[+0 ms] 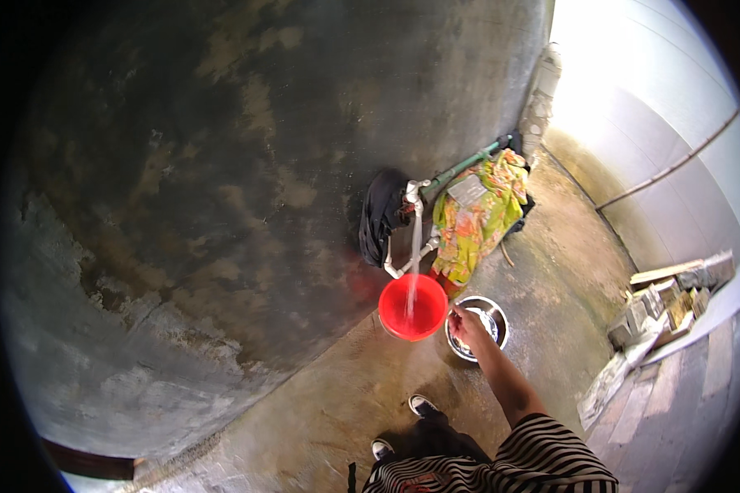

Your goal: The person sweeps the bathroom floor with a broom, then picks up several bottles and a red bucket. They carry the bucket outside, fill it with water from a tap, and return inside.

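My right hand (466, 325) reaches out at the end of a bare forearm and is closed at the right edge of a red plastic dipper (396, 324), gripping it where a short handle seems to be; the fingers partly hide that spot. A stream of water (416, 238) falls from a white tap (413, 191) straight into the dipper. Below and beyond my hand, a round steel basin (502, 322) rests on the wet floor, partly covered by the hand and wrist. My left hand is out of the picture.
A dark, stained wall (222, 164) rises on the left. Green-and-orange patterned cloth (481, 218) is heaped beside the tap, with black cloth (380, 214) hanging near it. A pile of wood pieces (666, 300) lies right. A stick (674, 168) leans there. My shoes (423, 405) stand below.
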`<act>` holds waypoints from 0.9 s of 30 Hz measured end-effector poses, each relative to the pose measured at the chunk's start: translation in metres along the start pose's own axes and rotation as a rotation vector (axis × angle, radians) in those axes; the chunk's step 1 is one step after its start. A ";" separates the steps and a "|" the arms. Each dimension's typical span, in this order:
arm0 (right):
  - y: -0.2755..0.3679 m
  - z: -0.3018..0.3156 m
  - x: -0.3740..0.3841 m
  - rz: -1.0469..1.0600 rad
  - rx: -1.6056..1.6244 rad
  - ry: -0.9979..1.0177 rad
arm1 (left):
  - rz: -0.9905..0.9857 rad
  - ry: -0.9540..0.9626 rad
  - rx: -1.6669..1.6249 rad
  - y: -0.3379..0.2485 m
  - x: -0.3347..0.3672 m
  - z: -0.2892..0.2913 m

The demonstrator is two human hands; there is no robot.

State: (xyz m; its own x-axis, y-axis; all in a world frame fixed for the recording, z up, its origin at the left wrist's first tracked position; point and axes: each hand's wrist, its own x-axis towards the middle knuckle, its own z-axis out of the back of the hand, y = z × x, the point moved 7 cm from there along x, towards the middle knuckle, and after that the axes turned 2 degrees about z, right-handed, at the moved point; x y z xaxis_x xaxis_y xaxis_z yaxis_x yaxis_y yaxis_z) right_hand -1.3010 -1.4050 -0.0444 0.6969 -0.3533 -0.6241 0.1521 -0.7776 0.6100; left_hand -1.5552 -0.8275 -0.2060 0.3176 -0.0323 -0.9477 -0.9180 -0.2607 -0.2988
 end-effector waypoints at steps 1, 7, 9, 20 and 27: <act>0.010 -0.026 0.014 0.012 0.010 0.029 | -0.005 -0.015 -0.020 0.001 -0.005 -0.006; 0.061 -0.133 0.114 -0.031 0.135 0.165 | -0.017 -0.098 -0.131 0.021 -0.038 -0.051; 0.077 -0.143 0.155 -0.005 0.106 0.134 | -0.013 -0.111 -0.167 0.035 -0.047 -0.070; 0.076 -0.176 0.266 -0.212 0.274 0.128 | 0.004 -0.066 -0.385 0.166 -0.101 -0.101; 0.120 -0.166 0.278 -0.216 0.166 0.278 | -0.177 -0.144 -0.443 0.120 -0.160 -0.164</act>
State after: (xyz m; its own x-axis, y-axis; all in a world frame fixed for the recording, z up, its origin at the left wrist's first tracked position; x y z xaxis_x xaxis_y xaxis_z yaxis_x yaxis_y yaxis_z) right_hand -0.9729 -1.5103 -0.0639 0.8282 -0.0349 -0.5594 0.2170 -0.9003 0.3774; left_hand -1.6776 -1.0123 -0.0716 0.3949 0.1754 -0.9018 -0.6538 -0.6360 -0.4099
